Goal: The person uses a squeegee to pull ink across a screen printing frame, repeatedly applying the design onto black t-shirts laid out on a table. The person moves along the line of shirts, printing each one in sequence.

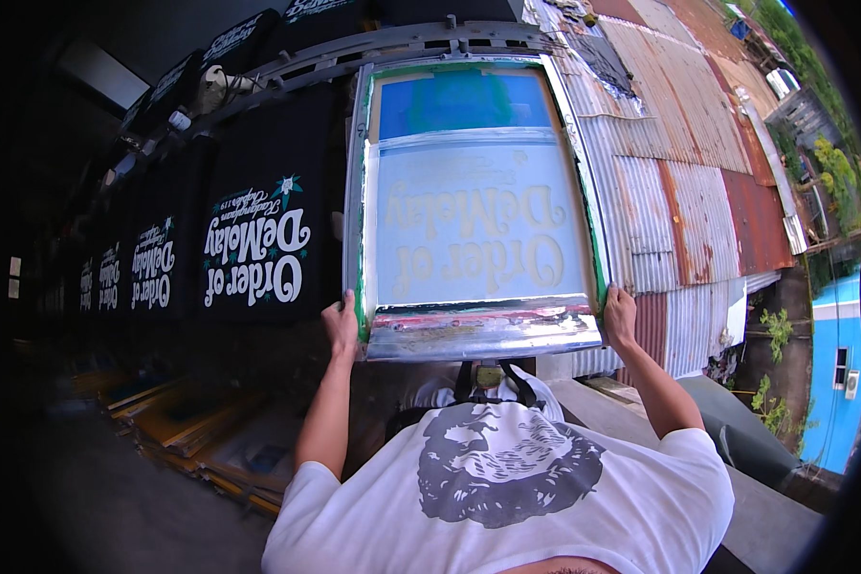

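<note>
A screen-printing frame (585, 182) with metal sides and green-edged borders is in front of me. Its pale mesh (478, 258) bears upside-down, mirrored lettering, with a blue band across the far end. My left hand (342, 323) grips the near left corner of the frame. At the near right corner my right hand (620, 314) is closed round the other side. Along the near end, between my hands, lies a wide metal-coloured squeegee (483, 335) smeared with white and reddish ink. Whatever is under the screen is hidden.
Black shirts (258, 172) with white lettering and green leaf prints line up to my left. A slotted metal rail (421, 40) runs behind the frame. Several flat frames (187, 421) are stacked low on the left. Rusty corrugated roofs (684, 182) fill the right side.
</note>
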### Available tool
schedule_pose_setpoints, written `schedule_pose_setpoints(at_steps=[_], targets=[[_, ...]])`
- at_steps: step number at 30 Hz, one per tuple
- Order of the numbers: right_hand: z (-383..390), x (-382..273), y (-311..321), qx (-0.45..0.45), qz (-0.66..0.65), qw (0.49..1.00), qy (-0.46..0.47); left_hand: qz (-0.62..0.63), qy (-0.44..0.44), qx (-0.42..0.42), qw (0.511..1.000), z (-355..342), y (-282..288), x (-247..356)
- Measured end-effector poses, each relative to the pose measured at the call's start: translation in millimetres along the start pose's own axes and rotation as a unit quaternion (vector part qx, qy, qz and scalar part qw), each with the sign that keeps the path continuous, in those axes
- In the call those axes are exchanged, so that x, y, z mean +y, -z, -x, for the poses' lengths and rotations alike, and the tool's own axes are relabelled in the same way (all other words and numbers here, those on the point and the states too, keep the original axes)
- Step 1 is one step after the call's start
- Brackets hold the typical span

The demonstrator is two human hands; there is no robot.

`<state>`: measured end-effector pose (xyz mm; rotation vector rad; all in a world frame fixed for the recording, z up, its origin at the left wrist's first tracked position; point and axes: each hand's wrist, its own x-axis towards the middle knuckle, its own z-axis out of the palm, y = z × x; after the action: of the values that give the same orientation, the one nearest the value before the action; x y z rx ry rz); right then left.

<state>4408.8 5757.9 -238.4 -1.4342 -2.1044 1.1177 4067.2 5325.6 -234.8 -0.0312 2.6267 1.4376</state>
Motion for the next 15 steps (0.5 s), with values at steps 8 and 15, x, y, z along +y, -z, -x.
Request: schedule_pose_setpoints(at_steps=[8,15], targets=[[4,-20,0,-0.017,-0.084,0.996,0.035,0.132,-0.002,0.051,0.990,15,22,-30],[16,-108,-56,-0.048,-0.107,0.987,0.112,0.190,0.036,0.139,0.971,40,113,-57]])
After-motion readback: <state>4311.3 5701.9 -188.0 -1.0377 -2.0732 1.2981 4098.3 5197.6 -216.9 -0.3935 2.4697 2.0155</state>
